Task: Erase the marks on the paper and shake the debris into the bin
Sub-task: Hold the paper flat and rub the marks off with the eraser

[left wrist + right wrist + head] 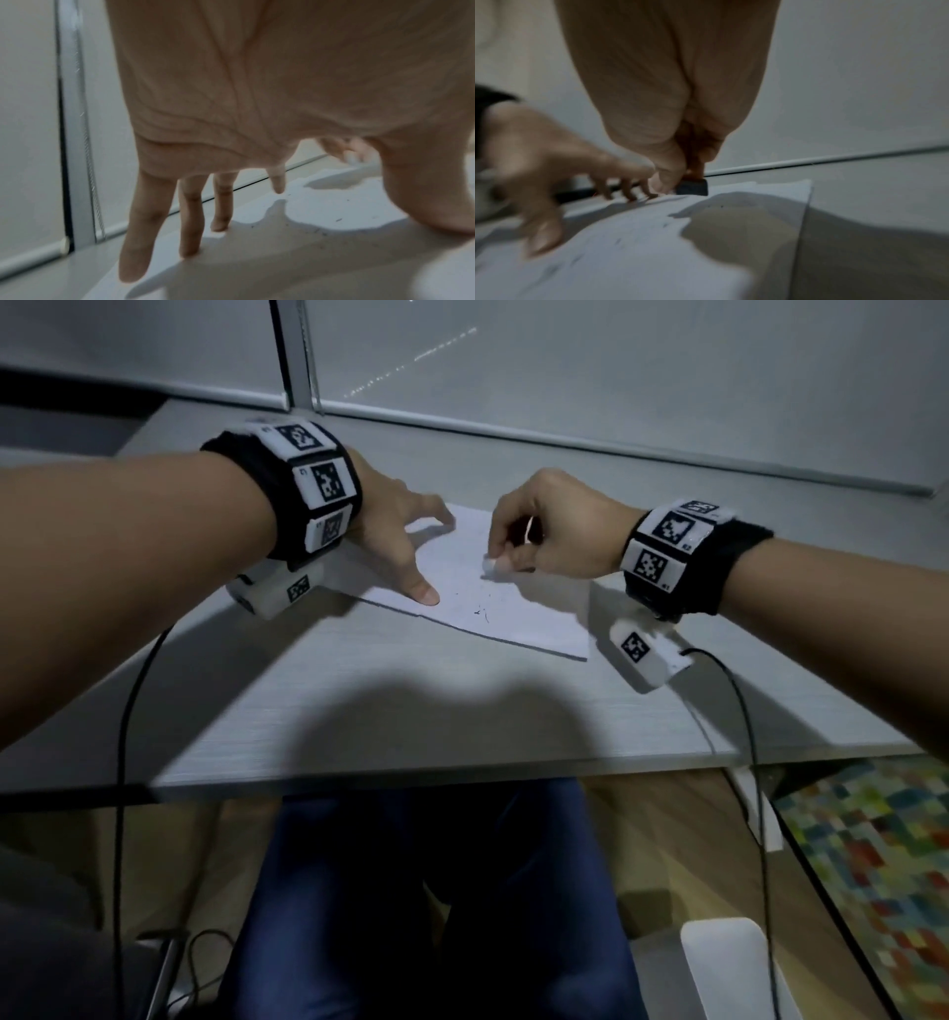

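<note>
Paper (pixel 493 588) lying flat near bench (pixel 411 711) far edge. Right hand (pixel 544 526) fingers pinching eraser (pixel 492 565), pressed onto sheet. Left hand (pixel 395 531) fingers spread, tips pinning sheet's left side. Faint marks (pixel 480 611) near front edge.

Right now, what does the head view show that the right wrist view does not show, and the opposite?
Only the head view shows both wristbands with black-and-white markers, the cables, the near desk edge and blue-clad legs.

Only the right wrist view shows the eraser from the side, its dark lower end touching the paper.

Both show the right hand pinching the eraser, and the left hand pressing spread fingers on the paper.
</note>
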`<state>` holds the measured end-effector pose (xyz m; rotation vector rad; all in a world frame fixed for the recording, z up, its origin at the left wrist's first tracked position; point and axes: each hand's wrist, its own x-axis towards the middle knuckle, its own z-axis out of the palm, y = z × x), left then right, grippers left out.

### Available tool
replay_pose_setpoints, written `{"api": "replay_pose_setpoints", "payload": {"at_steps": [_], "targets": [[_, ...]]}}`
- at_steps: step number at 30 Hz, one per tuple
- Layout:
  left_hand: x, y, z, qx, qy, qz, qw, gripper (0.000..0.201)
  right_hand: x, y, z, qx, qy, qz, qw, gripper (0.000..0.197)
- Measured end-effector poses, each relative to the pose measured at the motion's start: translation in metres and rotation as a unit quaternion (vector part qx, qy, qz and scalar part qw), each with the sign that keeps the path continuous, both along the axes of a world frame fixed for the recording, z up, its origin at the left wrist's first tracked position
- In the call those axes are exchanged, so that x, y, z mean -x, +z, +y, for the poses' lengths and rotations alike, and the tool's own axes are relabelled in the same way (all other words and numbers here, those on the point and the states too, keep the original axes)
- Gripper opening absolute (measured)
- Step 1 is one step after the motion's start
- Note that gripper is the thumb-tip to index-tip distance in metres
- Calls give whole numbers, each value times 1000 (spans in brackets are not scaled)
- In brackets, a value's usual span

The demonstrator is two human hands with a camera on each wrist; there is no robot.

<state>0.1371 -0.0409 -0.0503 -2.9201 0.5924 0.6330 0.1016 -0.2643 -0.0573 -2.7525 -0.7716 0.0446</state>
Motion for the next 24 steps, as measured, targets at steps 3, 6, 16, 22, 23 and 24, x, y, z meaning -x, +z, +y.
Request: {"api": "replay_pose_setpoints", "payload": {"at_steps": [3,6,16,22,23,24], "targets": [[8,2,-2,-34,-12,-17,999,116,-14,3,-11,-12,-74,-19,997,4],[6,0,-2,-19,-58,-30,998,118,-16,-2,2,-9,-86,-13,996,8],[3,-3,-5,-23,-61,-23,998,122,-6,-19,42,11,-38,4,999,8],[-1,-5,-6,-22,-53,-27,998,125,-18,-11,45,32,-54,0,998,8],[-1,-6,-5,-24,-50,-28,998,126,-23,-11,46,31,-69,-7,997,8],[-1,-6,-5,-26,-47,-29,998,125,-26,-11,47,29,-82,-14,996,9]]}}
